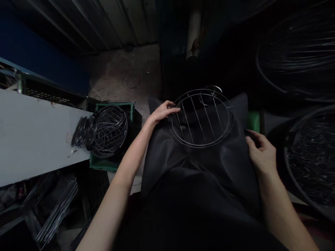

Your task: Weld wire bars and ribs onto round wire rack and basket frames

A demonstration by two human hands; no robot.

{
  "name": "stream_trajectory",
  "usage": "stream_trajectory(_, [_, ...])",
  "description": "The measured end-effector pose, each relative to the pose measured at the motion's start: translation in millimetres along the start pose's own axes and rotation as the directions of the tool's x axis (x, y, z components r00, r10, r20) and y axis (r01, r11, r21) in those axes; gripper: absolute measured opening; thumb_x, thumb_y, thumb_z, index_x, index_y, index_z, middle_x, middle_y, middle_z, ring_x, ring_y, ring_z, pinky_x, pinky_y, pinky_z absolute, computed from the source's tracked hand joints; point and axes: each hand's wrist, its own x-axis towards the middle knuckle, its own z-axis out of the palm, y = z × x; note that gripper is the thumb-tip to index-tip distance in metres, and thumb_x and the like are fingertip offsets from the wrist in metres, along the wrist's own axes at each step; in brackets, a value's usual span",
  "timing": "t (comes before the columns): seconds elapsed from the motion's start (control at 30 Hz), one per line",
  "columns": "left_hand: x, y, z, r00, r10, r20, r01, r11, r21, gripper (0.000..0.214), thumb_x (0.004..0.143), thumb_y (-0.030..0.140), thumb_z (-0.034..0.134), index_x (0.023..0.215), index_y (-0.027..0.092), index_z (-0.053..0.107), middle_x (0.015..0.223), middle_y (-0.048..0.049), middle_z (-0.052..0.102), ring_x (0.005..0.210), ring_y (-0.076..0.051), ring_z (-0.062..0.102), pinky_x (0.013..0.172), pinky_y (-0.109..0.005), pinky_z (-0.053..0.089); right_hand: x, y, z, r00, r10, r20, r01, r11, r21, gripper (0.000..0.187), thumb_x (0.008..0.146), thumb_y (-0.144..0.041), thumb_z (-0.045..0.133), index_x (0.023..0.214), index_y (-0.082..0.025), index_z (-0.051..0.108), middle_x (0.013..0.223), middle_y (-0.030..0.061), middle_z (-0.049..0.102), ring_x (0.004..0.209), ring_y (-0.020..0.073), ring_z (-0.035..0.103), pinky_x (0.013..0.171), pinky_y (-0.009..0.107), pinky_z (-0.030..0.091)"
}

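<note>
Dim concrete floor (pixel 112 71) behind. Grasping wire rack (pixel 198 118) by its rim with left hand (pixel 162 112), between far corners of black apron (pixel 167 157); with right hand (pixel 262 152) at apron's right edge, grip impossible to tell. Leftward, by pale table's (pixel 39 136) right edge, wire-filled green crate (pixel 101 164).

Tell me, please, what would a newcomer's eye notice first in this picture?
Probably the round wire rack, pale against the dark cloth near the middle, with the person's left hand at its left rim and the right hand at the cloth's right edge. Next might come the tangled heap of dark wire pieces at the green crate on the left, beside the pale tabletop.
</note>
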Motion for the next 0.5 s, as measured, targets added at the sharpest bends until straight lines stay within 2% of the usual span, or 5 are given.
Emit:
stream_trajectory(0.1, [-4, 5, 0.3, 1.000, -0.018, -0.020, 0.018, 1.000, 0.025, 0.047, 0.072, 0.041, 0.068, 0.106, 0.014, 0.054, 0.082, -0.0027, 0.059, 0.075, -0.012, 0.054, 0.065, -0.023, 0.039, 0, -2, -1, 0.998, 0.059, 0.011, -0.060, 0.988, 0.145, 0.049, 0.077, -0.045, 0.049, 0.118, -0.022, 0.062, 0.110, 0.0106, 0.067, 0.097, 0.0265, 0.063, 0.086, 0.042, 0.050])
stream_trajectory(0.2, [-9, 9, -1.8, 0.998, -0.024, -0.052, 0.026, 0.999, 0.037, 0.046, 0.069, 0.040, 0.068, 0.106, 0.015, 0.055, 0.083, -0.0025, 0.060, 0.076, -0.013, 0.054, 0.062, -0.022, 0.039, -1, -3, -3, 0.998, 0.063, 0.015, -0.065, 0.986, 0.154, 0.051, 0.077, -0.048, 0.049, 0.119, -0.023, 0.061, 0.111, 0.0103, 0.066, 0.094, 0.0262, 0.063, 0.085, 0.042, 0.051])
stream_trajectory(0.37, [-21, 8, -11.6, 0.987, -0.045, -0.151, 0.035, 0.997, -0.065, 0.043, 0.067, 0.036, 0.068, 0.102, 0.017, 0.056, 0.077, -0.0013, 0.059, 0.070, -0.011, 0.054, 0.056, -0.020, 0.040, -1, -14, -9, 0.993, -0.052, -0.109, 0.062, 0.994, 0.090, 0.050, 0.080, -0.049, 0.048, 0.120, -0.023, 0.060, 0.116, 0.0110, 0.062, 0.098, 0.0257, 0.061, 0.088, 0.043, 0.050])
stream_trajectory(0.5, [-38, 4, -17.7, 0.966, -0.096, -0.240, 0.034, 0.968, -0.248, 0.042, 0.064, 0.037, 0.068, 0.098, 0.016, 0.054, 0.073, -0.0004, 0.059, 0.061, -0.008, 0.052, 0.052, -0.018, 0.041, 5, -39, -13, 0.983, -0.156, -0.101, 0.171, 0.972, 0.163, 0.043, 0.083, -0.048, 0.047, 0.117, -0.025, 0.061, 0.119, 0.0076, 0.062, 0.107, 0.0244, 0.059, 0.094, 0.043, 0.047])
